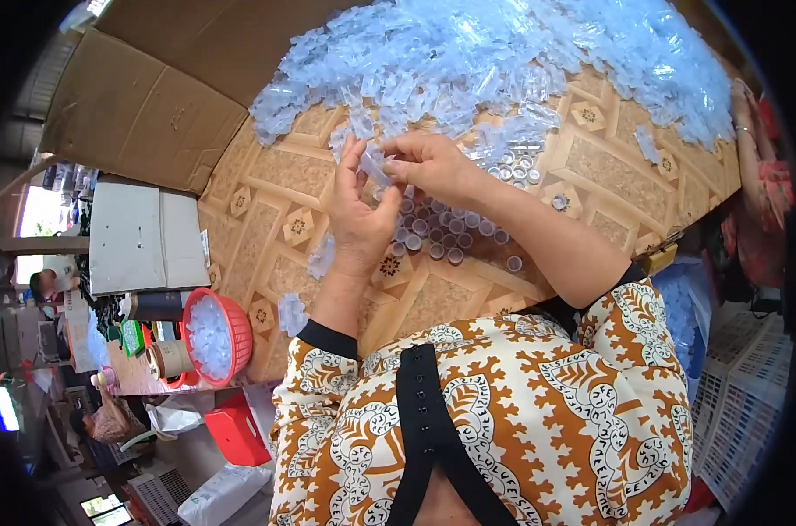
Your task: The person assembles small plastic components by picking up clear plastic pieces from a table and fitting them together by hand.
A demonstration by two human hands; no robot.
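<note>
Between my two hands, above the patterned table, is a small clear plastic piece [374, 165]. My left hand [361, 217] steadies it from the left, fingers pointing up and thumb toward the right hand. From the other side my right hand [433, 168] pinches it with thumb and forefinger. Part of the piece is hidden behind the fingers. Just beyond and under my hands stand several small round whitish caps [455, 255], grouped close together on the tabletop. A large heap of similar clear plastic pieces [468, 74] spreads over the far side.
Cardboard walls [144, 110] edge the table's far left. At the left stands a red basket [245, 337] of translucent pieces, near a red stool [237, 430]. Another person's arm [746, 131] rests at the right edge. White plastic crates [739, 386] stand lower right.
</note>
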